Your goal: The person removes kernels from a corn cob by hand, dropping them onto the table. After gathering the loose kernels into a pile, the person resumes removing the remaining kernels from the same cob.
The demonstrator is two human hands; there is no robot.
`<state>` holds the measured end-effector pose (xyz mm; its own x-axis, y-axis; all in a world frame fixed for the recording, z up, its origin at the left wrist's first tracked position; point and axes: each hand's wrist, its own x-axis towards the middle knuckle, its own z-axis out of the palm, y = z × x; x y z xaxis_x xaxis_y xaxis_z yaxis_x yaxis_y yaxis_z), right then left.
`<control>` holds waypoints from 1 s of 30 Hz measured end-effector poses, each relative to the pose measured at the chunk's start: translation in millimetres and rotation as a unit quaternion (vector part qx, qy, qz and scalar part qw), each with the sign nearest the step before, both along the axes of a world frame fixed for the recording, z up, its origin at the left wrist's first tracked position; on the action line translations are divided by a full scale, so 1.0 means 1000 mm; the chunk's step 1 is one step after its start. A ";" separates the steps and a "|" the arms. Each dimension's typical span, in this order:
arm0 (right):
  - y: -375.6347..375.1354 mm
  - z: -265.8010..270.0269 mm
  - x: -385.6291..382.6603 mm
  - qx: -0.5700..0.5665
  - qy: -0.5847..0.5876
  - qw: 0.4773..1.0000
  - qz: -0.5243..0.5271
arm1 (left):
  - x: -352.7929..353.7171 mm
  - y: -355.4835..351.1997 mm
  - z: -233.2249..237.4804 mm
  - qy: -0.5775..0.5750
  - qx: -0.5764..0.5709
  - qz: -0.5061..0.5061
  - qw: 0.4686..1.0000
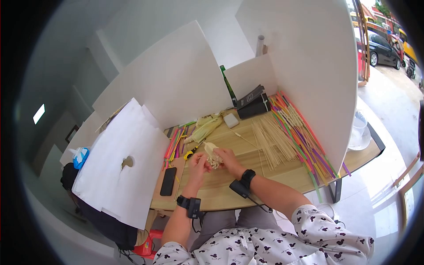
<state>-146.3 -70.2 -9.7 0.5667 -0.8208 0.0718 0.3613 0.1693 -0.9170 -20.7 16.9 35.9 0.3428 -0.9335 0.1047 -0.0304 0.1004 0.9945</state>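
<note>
Near the middle of the wooden table [221, 194], my right hand [229, 160] is wrapped round a pale woven piece [211, 149] with a rounded upper end and a knotted lower end. My left hand [199, 164] is closed at the left side of the knotted end, its fingertips pinched together; what lies between them is too small to make out. A yellow and black cutter [190, 153] lies just beyond my left hand. Pale husks [204, 129] lie further back.
Thin pale sticks [276, 141] and coloured strips [304, 141] lie at the right. More coloured strips [176, 142] and a black phone [168, 181] are at the left. A black box [254, 107], a green bottle [228, 84] and a small white box [230, 120] stand at the back. White panels [168, 75] surround the table.
</note>
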 end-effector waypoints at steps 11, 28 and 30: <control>-0.017 -0.003 0.001 0.069 -0.063 0.995 0.046 | 0.039 0.054 -0.071 0.132 0.028 0.084 0.987; -0.024 -0.005 -0.013 0.041 -0.066 0.994 0.083 | 0.057 0.040 -0.071 0.293 0.104 0.058 0.949; -0.024 0.000 -0.018 0.041 -0.058 0.994 0.082 | 0.048 0.028 -0.054 0.261 0.074 0.013 0.962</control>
